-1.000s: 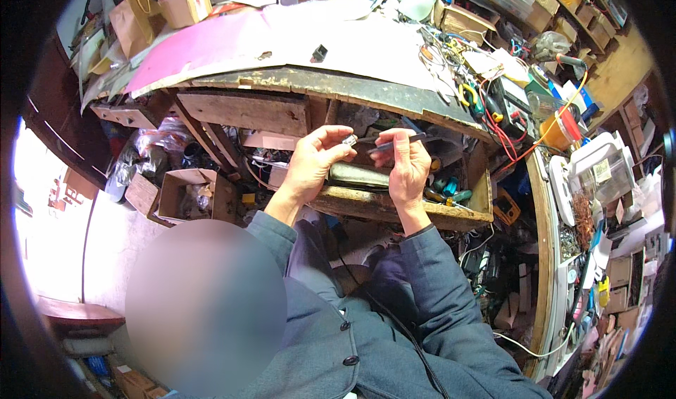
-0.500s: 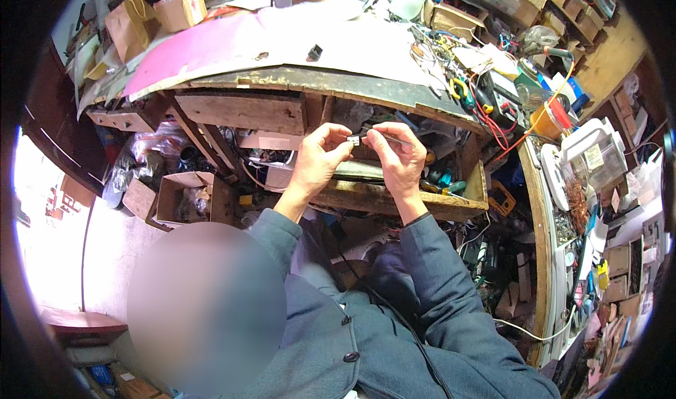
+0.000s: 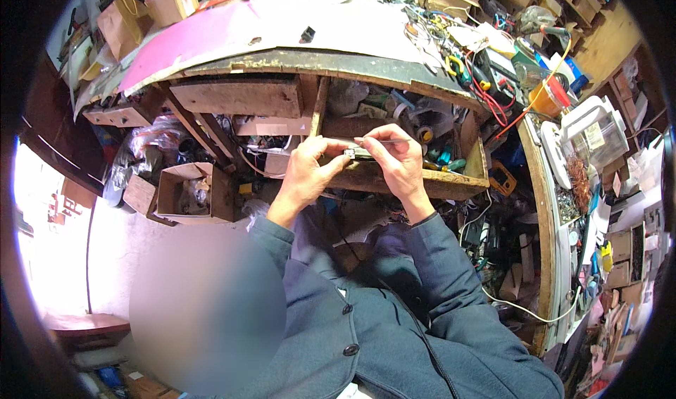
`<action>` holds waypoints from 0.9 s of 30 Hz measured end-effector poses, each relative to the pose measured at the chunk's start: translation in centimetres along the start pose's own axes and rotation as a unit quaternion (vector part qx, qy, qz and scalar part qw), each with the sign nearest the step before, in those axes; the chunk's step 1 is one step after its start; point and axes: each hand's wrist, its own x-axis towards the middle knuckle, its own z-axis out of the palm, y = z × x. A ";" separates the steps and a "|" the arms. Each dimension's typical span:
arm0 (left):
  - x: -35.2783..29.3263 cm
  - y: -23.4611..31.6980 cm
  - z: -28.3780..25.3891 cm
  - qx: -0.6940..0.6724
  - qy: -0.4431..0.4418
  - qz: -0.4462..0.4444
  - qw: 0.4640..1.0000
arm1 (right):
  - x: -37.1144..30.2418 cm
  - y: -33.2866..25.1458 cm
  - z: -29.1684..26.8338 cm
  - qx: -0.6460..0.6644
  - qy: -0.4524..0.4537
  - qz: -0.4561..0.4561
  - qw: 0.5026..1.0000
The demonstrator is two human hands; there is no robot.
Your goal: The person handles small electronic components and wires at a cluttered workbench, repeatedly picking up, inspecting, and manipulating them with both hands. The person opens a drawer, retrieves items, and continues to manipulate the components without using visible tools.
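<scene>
My left hand [image 3: 304,172] pinches a small silvery metal part [image 3: 349,152] between thumb and forefinger; it looks like a small connector, but its exact kind is too small to tell. Close beside it, my right hand [image 3: 398,165] is closed on a thin grey rod-like tool [image 3: 398,141]. The inner end of that tool points at the metal part; whether they touch I cannot tell. Both hands are held over an open wooden drawer [image 3: 422,179], in front of the workbench [image 3: 282,61].
Pliers, test leads and a meter [image 3: 497,82] crowd the bench's right side. A small black piece [image 3: 308,35] lies on the white and pink sheet [image 3: 204,43]. On the floor at left stands an open cardboard box [image 3: 211,216]. Plastic bags and green-handled tools [image 3: 454,165] fill the drawer.
Both hands have come slightly lower and a little to the left, still close together. More of the drawer's contents shows behind them. The grip on both items looks the same.
</scene>
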 end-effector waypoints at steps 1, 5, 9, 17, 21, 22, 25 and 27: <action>-0.1 0.1 -0.1 0.002 -0.007 0.016 1.000 | 0.0 -0.1 0.0 -0.014 -0.009 0.006 1.000; -0.6 -0.4 -0.2 -0.003 -0.004 0.013 1.000 | -0.2 -0.7 -0.2 -0.056 -0.029 0.030 0.998; -0.8 -1.3 0.2 0.026 0.024 0.041 0.999 | -0.1 -0.4 -0.1 -0.054 -0.027 0.038 0.997; -1.2 -2.0 0.3 0.079 0.038 0.077 0.993 | 0.1 -0.1 -0.2 -0.051 -0.028 0.066 0.996; -1.2 -1.9 0.4 0.072 0.031 0.063 0.995 | 0.1 -0.2 -0.2 -0.043 -0.024 0.068 0.996; -1.2 -1.7 0.4 0.070 0.030 0.062 0.995 | 0.1 -0.2 -0.3 -0.046 -0.025 0.065 0.997; -1.1 -1.7 0.5 0.069 0.031 0.065 0.995 | 0.0 -0.3 -0.3 -0.062 -0.026 0.059 0.996; -1.1 -1.7 0.5 0.071 0.039 0.070 0.994 | 0.0 -0.4 -0.2 -0.066 -0.025 0.060 0.996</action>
